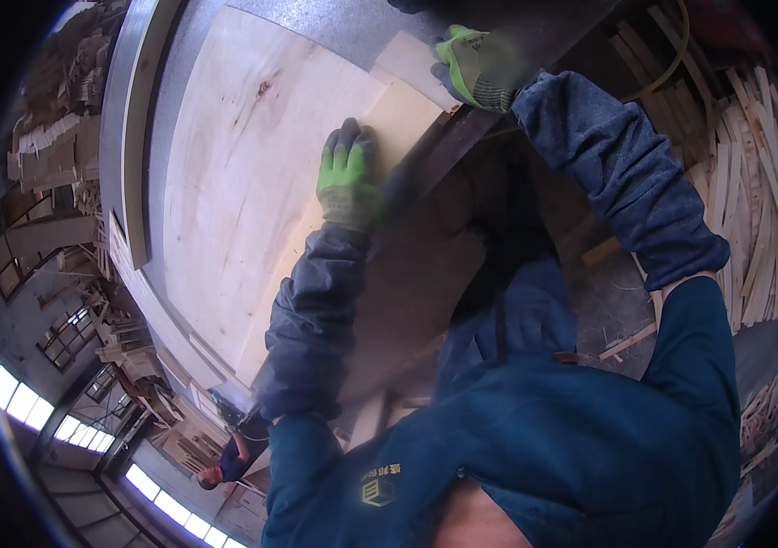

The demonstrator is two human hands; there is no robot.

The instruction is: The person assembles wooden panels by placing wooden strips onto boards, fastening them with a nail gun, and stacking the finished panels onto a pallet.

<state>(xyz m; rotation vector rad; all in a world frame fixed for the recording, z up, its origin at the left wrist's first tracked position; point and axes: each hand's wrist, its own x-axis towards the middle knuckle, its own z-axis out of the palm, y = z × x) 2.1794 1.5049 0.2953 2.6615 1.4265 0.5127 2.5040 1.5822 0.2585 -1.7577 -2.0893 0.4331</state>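
Head view suggests a steadying step, left hand (349, 178) flat with fingers together on the wooden board (243, 155) atop the table (185, 41), right hand (471, 68) curled, its hold unclear, any next shift probably calling for even pressure

1. The left hand (349, 178) lies flat, back upward, fingers extended forward.
2. The left forearm (314, 310) reaches ahead.
3. The right hand (473, 68), farther forward, points leftward.
4. The right forearm (622, 173) slants inward from a bent elbow (698, 279).
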